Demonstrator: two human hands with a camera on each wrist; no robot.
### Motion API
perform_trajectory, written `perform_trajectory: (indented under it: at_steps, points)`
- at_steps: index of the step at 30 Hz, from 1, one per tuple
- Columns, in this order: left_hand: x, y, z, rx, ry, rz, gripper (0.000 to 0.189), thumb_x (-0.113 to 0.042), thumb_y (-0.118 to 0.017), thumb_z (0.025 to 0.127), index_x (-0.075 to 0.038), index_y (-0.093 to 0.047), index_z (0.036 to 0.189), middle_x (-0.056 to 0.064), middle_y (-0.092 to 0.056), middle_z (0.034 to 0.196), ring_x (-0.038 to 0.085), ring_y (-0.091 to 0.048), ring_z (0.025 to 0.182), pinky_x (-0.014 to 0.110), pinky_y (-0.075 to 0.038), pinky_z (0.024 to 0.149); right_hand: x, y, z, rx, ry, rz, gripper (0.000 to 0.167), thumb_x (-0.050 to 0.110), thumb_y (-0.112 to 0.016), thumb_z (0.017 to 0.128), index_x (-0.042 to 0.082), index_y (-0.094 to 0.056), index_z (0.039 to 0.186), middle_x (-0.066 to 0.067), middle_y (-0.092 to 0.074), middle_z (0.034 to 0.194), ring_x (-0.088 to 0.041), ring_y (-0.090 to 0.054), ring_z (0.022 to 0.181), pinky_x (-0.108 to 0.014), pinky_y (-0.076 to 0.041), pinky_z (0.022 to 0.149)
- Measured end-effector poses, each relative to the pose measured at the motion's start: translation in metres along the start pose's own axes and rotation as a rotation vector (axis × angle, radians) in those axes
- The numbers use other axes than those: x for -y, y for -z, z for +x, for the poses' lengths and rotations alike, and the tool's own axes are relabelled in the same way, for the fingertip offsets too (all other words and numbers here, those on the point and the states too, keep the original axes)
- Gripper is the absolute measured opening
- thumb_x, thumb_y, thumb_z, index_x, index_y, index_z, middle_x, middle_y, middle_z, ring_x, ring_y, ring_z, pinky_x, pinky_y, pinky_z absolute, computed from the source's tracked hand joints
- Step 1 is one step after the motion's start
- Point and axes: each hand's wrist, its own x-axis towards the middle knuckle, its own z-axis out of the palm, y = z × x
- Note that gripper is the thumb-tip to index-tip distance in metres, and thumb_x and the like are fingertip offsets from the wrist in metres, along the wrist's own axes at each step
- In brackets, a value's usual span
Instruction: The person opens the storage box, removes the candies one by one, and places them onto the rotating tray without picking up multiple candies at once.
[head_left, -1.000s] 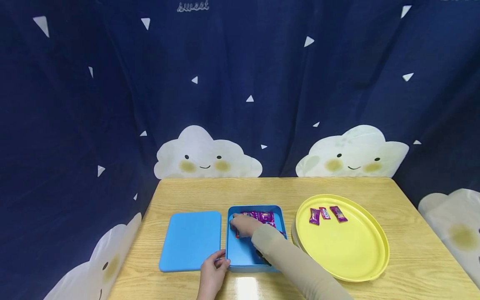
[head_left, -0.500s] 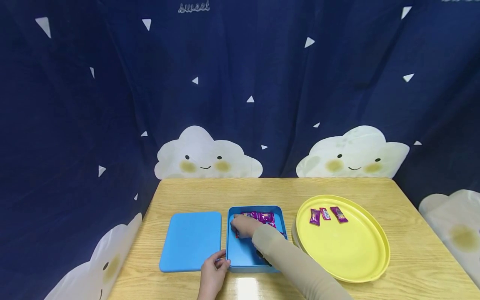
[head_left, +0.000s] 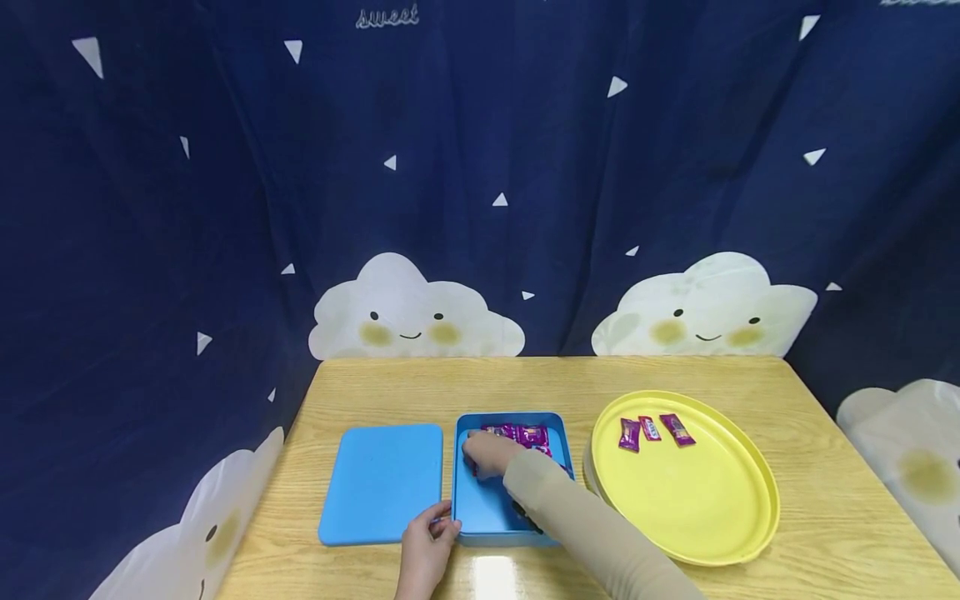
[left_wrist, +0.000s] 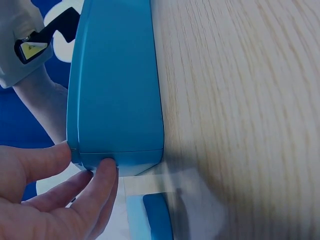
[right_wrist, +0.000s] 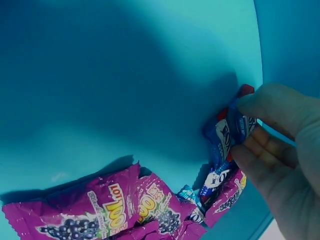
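My right hand [head_left: 491, 454] is down inside the open blue box [head_left: 487, 508], near its left wall. In the right wrist view, the thumb and fingers pinch a blue-and-red wrapped candy [right_wrist: 244, 120]. Another blue-wrapped candy [right_wrist: 218, 140] lies right against it. Several purple grape candies [right_wrist: 75, 215] lie along the box's far side, partly covered by my arm in the head view. At the box's front left corner, my left hand [head_left: 426, 546] holds the wall, thumb [left_wrist: 47, 160] at the rim and fingertips on the outer side.
A flat blue lid [head_left: 382, 483] lies on the wooden table [head_left: 375, 387], left of the box. To the right stands a round yellow container [head_left: 697, 517] with three wrapped candies [head_left: 651, 428] on its top. A dark blue curtain [head_left: 480, 125] hangs behind the table.
The right hand has shifted very slightly inside the box, and a red bit of wrapper below its fingers no longer shows. The left hand, box, lid and yellow container stay put.
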Motion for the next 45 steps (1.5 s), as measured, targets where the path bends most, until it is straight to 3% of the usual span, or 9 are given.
perform_trajectory:
  at_steps: [10, 19, 25, 33, 36, 40, 45]
  points:
    - [0.001, -0.001, -0.001, 0.009, -0.016, -0.025, 0.033, 0.003, -0.063, 0.08, 0.012, -0.058, 0.111, 0.021, -0.064, 0.097, 0.022, -0.063, 0.082, 0.024, -0.054, 0.064, -0.011, 0.025, -0.007, -0.063, 0.03, 0.157, 0.015, 0.011, -0.071, 0.079, 0.009, -0.065, 0.092, 0.002, -0.05, 0.087, -0.01, -0.049, 0.074, -0.019, -0.049, 0.065]
    - [0.0, 0.0, -0.001, 0.017, -0.013, -0.031, 0.033, 0.002, -0.063, 0.081, 0.012, -0.057, 0.112, 0.02, -0.064, 0.099, 0.022, -0.062, 0.083, 0.023, -0.054, 0.064, -0.042, 0.055, -0.038, -0.277, 0.08, 0.195, 0.019, 0.004, -0.067, 0.078, 0.003, -0.062, 0.096, -0.005, -0.051, 0.095, -0.016, -0.049, 0.081, -0.03, -0.049, 0.073]
    - [0.001, 0.001, -0.002, 0.026, -0.025, -0.033, 0.034, 0.002, -0.063, 0.081, 0.012, -0.056, 0.112, 0.022, -0.063, 0.1, 0.024, -0.063, 0.084, 0.023, -0.054, 0.066, -0.078, 0.064, -0.07, -0.405, 0.038, 0.288, 0.022, 0.001, -0.067, 0.076, 0.0, -0.061, 0.097, -0.008, -0.053, 0.096, -0.023, -0.054, 0.086, -0.034, -0.051, 0.077]
    - [0.002, 0.002, -0.002, 0.024, -0.039, -0.037, 0.035, 0.002, -0.064, 0.081, 0.012, -0.056, 0.113, 0.023, -0.063, 0.1, 0.024, -0.063, 0.083, 0.022, -0.054, 0.065, -0.151, 0.06, -0.114, -0.618, 0.005, 0.265, 0.02, -0.003, -0.065, 0.068, -0.004, -0.061, 0.088, -0.012, -0.054, 0.09, -0.024, -0.057, 0.079, -0.038, -0.05, 0.071]
    - [0.001, 0.003, -0.002, 0.021, -0.03, -0.032, 0.034, 0.002, -0.063, 0.081, 0.012, -0.056, 0.112, 0.022, -0.064, 0.099, 0.024, -0.063, 0.083, 0.022, -0.054, 0.064, -0.177, 0.054, -0.132, -0.621, -0.076, 0.301, 0.019, -0.005, -0.063, 0.069, -0.007, -0.06, 0.088, -0.016, -0.054, 0.09, -0.029, -0.056, 0.079, -0.042, -0.05, 0.071]
    - [0.0, 0.003, -0.002, 0.021, -0.013, -0.023, 0.034, 0.002, -0.063, 0.081, 0.012, -0.057, 0.112, 0.022, -0.064, 0.099, 0.023, -0.063, 0.083, 0.022, -0.054, 0.063, -0.208, 0.04, -0.156, -0.56, -0.214, 0.357, 0.021, -0.005, -0.064, 0.072, -0.01, -0.058, 0.091, -0.021, -0.052, 0.091, -0.031, -0.054, 0.081, -0.045, -0.049, 0.072]
    - [-0.001, 0.003, -0.001, 0.026, 0.001, -0.015, 0.033, 0.001, -0.063, 0.081, 0.012, -0.057, 0.112, 0.021, -0.064, 0.099, 0.023, -0.063, 0.083, 0.023, -0.054, 0.063, -0.238, 0.018, -0.181, -0.477, -0.329, 0.405, 0.019, -0.006, -0.063, 0.071, -0.012, -0.056, 0.087, -0.02, -0.05, 0.085, -0.025, -0.05, 0.072, -0.036, -0.047, 0.062]
